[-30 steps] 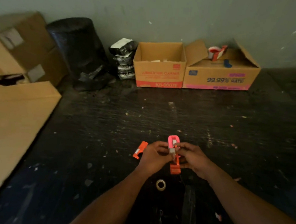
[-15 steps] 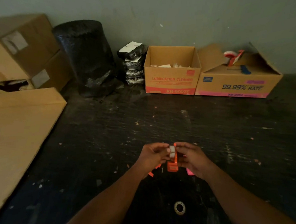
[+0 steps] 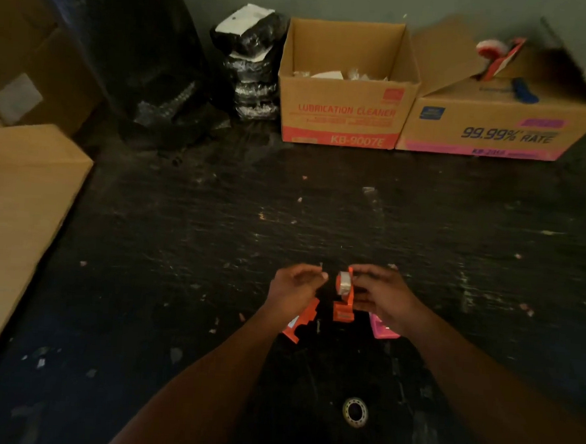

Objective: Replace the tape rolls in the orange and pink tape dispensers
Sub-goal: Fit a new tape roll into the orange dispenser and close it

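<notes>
Since the earlier frame the left hand (image 3: 294,285) has let go and drawn a little to the left of the orange tape dispenser (image 3: 343,295), which now stays in the right hand (image 3: 381,296) alone.

Head view: along the top edge, two open cardboard boxes (image 3: 345,122) stand side by side against the wall, with a stack of black wrapped packets (image 3: 251,65) just left of them and a large black wrapped bundle (image 3: 123,57) further left. Flat cardboard (image 3: 17,222) covers the left edge. The dark, scuffed tabletop (image 3: 215,234) is clear between the boxes and the hands. An orange piece (image 3: 301,320) lies under the left wrist, the pink tape dispenser (image 3: 383,328) is partly hidden under the right hand, and a small tape roll (image 3: 354,412) lies lower centre between the forearms.

The right grip is closed on the orange dispenser, held upright with a pale roll at its top. The left grip is loosely open, fingers curled, holding nothing that can be made out.
</notes>
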`<state>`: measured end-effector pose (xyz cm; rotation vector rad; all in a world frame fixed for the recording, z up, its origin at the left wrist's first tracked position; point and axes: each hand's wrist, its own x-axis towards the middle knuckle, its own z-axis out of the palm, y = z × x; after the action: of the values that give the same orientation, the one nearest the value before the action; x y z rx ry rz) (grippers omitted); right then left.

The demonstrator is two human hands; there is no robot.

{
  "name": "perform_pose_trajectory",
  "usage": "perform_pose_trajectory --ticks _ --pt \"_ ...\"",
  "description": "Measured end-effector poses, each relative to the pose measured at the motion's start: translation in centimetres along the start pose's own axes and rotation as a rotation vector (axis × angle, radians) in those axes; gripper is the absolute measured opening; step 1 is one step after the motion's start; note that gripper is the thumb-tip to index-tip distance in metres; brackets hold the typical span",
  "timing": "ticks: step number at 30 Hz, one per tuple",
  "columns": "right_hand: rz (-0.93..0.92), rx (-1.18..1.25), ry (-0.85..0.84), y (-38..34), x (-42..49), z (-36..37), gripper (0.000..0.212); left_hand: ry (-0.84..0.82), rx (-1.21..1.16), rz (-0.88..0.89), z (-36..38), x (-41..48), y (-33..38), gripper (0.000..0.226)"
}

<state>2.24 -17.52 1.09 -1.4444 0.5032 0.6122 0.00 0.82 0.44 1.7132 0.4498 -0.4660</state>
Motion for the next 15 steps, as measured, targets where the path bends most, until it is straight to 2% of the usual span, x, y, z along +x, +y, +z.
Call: perform_pose_trajectory --ticks 3,6,8,12,15 --pt "0.031 0.0 0.009 0.5 0.6 -0.7 0.029 0.102 0.329 0.011 -0.1 0.9 -2.2 0.028" --pt "0.058 -0.006 0.006 0.8 0.6 -1.2 0.029 0.121 0.587 -0.043 0.2 1.4 -4.5 0.064" --pt "0.068 -0.026 0.007 1.0 0.4 -1.3 0.028 0.124 0.693 -0.051 0.6 1.3 -5.1 0.065" --pt "0.079 -0.033 0.009 1.2 0.2 -1.2 0.029 0.104 0.724 -0.03 1.0 1.2 -4.8 0.054" --pt "0.062 -0.015 0.008 1.1 0.0 -1.0 0.027 0.125 0.575 -0.118 0.8 1.6 -4.6 0.059"
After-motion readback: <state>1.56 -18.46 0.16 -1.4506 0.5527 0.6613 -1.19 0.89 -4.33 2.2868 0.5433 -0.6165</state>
